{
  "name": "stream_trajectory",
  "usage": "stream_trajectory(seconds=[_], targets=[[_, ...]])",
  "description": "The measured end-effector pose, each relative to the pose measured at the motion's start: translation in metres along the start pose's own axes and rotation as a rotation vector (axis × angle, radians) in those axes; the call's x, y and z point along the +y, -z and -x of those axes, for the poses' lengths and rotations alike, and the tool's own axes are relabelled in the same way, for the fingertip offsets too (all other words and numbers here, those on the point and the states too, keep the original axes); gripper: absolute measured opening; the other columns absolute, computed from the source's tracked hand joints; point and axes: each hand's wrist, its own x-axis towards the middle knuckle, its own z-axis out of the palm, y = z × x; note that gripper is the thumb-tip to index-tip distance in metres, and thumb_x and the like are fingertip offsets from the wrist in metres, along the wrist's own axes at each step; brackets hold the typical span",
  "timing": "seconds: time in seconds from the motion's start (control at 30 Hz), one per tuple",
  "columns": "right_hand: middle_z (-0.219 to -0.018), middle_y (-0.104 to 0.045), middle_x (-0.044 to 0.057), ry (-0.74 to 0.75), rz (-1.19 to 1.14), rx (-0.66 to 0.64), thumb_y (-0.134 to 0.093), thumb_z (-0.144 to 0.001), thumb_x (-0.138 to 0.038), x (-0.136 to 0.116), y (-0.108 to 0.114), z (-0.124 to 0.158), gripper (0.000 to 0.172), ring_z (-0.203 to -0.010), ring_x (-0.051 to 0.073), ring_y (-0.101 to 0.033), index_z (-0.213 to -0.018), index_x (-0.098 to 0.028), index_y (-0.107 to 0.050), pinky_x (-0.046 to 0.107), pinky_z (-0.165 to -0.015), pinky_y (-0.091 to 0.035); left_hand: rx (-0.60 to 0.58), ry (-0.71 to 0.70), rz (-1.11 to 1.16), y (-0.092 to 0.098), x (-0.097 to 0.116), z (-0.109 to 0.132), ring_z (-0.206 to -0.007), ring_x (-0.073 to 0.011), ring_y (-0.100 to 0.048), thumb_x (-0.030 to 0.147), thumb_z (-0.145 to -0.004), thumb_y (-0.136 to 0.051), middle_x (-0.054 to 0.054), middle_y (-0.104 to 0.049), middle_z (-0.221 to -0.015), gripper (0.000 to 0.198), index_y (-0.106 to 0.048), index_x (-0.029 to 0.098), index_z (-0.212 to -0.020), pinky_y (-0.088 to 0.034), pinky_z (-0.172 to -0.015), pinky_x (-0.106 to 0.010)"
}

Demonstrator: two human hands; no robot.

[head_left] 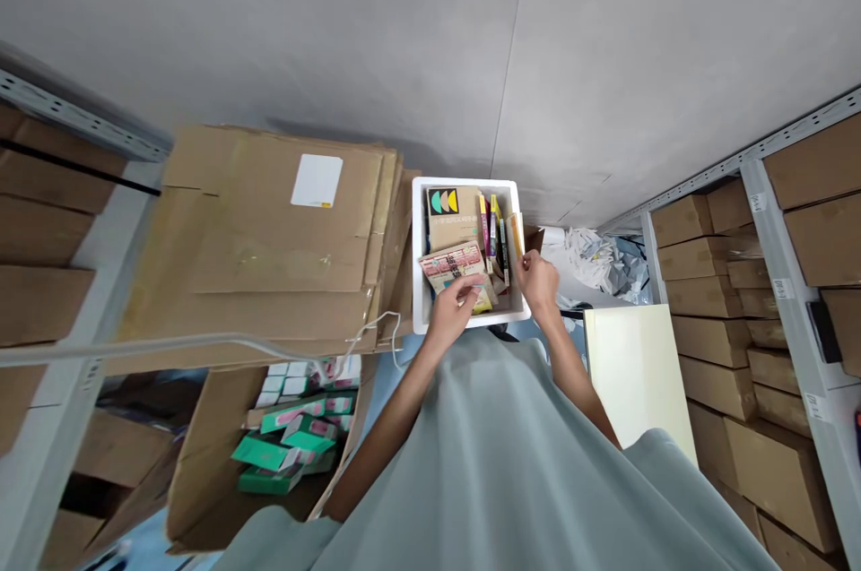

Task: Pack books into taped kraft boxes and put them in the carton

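The left hand point(456, 309) and right hand point(538, 281) are positioned apart, over the near part of an open white box point(418, 275). The left hand's fingers touch the lower edge of a printed packet point(449, 263) inside the box; whether they grip it cannot be told. The right hand, at the box's right rim, is pinched on the lower end of a slim orange item point(516, 233). The box also contains a beige package point(464, 229) at the far left and upright slim packets point(493, 235) at the right. The surface supporting the box is hidden. Immediately left lies a stack of flattened cardboard point(269, 248), bearing a white label point(317, 178). A white cable point(215, 340) crosses its near edge. Below the stack, an open carton point(188, 463) holds green-and-white boxes point(296, 438), loosely piled. To the right of the box are crumpled white material point(592, 255) and, nearer, a flat cream panel point(636, 365). A grey wall point(377, 42) closes the far side. Metal shelving stands at both sides: the left rack point(111, 284) and right rack point(784, 284) carry brown cartons point(706, 338).
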Motion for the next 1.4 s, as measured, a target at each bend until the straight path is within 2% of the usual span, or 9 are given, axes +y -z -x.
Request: stream_trajectory(seconds=[0.27,0.4,0.53,0.67,0.9,1.03,1.13,1.23,1.4], targets=[[-0.114,-0.084,0.012,-0.037,-0.016,-0.004,-0.044,-0.117,-0.032,-0.004,-0.023,0.016,0.032,-0.104,0.028,-0.078,-0.126,-0.020,-0.072,0.032,-0.090,-0.049,0.134,0.035,-0.076,0.041,-0.037,0.003,-0.110,-0.0259,-0.077,0.036,-0.095,-0.066,-0.011,-0.081,-0.123,0.030,-0.077,0.020,-0.118,-0.065,-0.101,-0.042],[-0.121,-0.083,0.009,0.093,-0.067,-0.055,-0.047,-0.116,-0.034,-0.015,-0.045,0.031,0.030,-0.108,0.026,-0.079,-0.128,-0.023,-0.072,0.030,-0.091,-0.051,0.125,0.118,-0.116,0.058,-0.058,0.001,-0.116,-0.0270,-0.076,0.032,-0.093,-0.069,-0.014,-0.075,-0.139,0.039,-0.072,0.019,-0.129,-0.066,-0.099,-0.041],[-0.125,-0.082,0.012,0.122,-0.025,-0.207,-0.058,-0.111,-0.031,-0.030,-0.073,0.040,0.025,-0.114,0.028,-0.078,-0.130,-0.022,-0.071,0.032,-0.096,-0.053,0.025,0.262,-0.211,0.051,-0.069,-0.005,-0.118,-0.0295,-0.076,0.024,-0.094,-0.067,-0.017,-0.075,-0.139,0.041,-0.065,0.018,-0.135,-0.062,-0.104,-0.046],[-0.133,-0.078,0.015,0.060,-0.034,-0.209,-0.062,-0.108,-0.025,-0.035,-0.093,0.039,0.023,-0.120,0.028,-0.075,-0.129,-0.019,-0.069,0.032,-0.099,-0.053,0.010,0.255,-0.314,0.036,-0.070,-0.007,-0.111,-0.0308,-0.077,0.019,-0.092,-0.070,-0.017,-0.078,-0.126,0.047,-0.062,0.017,-0.137,-0.060,-0.103,-0.047],[-0.105,-0.081,0.006,0.100,-0.408,-0.084,-0.063,-0.103,-0.031,-0.015,-0.085,0.058,0.013,-0.092,0.024,-0.076,-0.107,-0.022,-0.072,0.033,-0.087,-0.055,-0.021,0.013,-0.290,0.049,-0.044,0.004,-0.085,-0.0212,-0.074,0.022,-0.092,-0.069,-0.009,-0.078,-0.115,0.020,-0.077,0.021,-0.111,-0.059,-0.084,-0.034],[-0.090,-0.077,0.003,0.061,-0.794,0.023,-0.068,-0.098,-0.058,0.002,-0.059,0.094,0.036,-0.072,0.020,-0.072,-0.098,-0.023,-0.071,0.030,-0.071,-0.054,-0.082,0.018,-0.097,0.058,-0.013,0.014,-0.068,-0.0164,-0.067,0.039,-0.095,-0.073,-0.004,-0.078,-0.098,0.033,-0.078,0.021,-0.122,-0.053,-0.069,-0.029],[-0.079,-0.072,0.001,-0.042,-0.945,0.079,-0.073,-0.093,-0.066,0.013,-0.039,0.127,0.044,-0.061,0.017,-0.066,-0.094,-0.023,-0.072,0.028,-0.062,-0.050,-0.151,0.013,-0.024,0.049,0.012,0.022,-0.066,-0.0152,-0.063,0.045,-0.096,-0.073,-0.002,-0.075,-0.087,0.037,-0.079,0.021,-0.123,-0.050,-0.065,-0.026],[-0.072,-0.067,-0.001,-0.149,-1.028,0.135,-0.077,-0.090,-0.068,0.022,-0.028,0.156,0.046,-0.058,0.015,-0.061,-0.093,-0.022,-0.072,0.027,-0.057,-0.047,-0.231,-0.048,0.010,0.033,0.030,0.032,-0.070,-0.0151,-0.065,0.043,-0.097,-0.072,-0.003,-0.076,-0.092,0.032,-0.080,0.021,-0.120,-0.051,-0.067,-0.026],[-0.067,-0.063,-0.003,-0.250,-1.160,0.172,-0.082,-0.083,-0.071,0.037,-0.023,0.186,0.050,-0.053,0.013,-0.053,-0.089,-0.022,-0.070,0.027,-0.051,-0.043,-0.299,-0.088,0.037,0.012,0.045,0.051,-0.076,-0.0165,-0.068,0.042,-0.097,-0.073,-0.004,-0.077,-0.094,0.028,-0.080,0.022,-0.115,-0.055,-0.071,-0.028]])
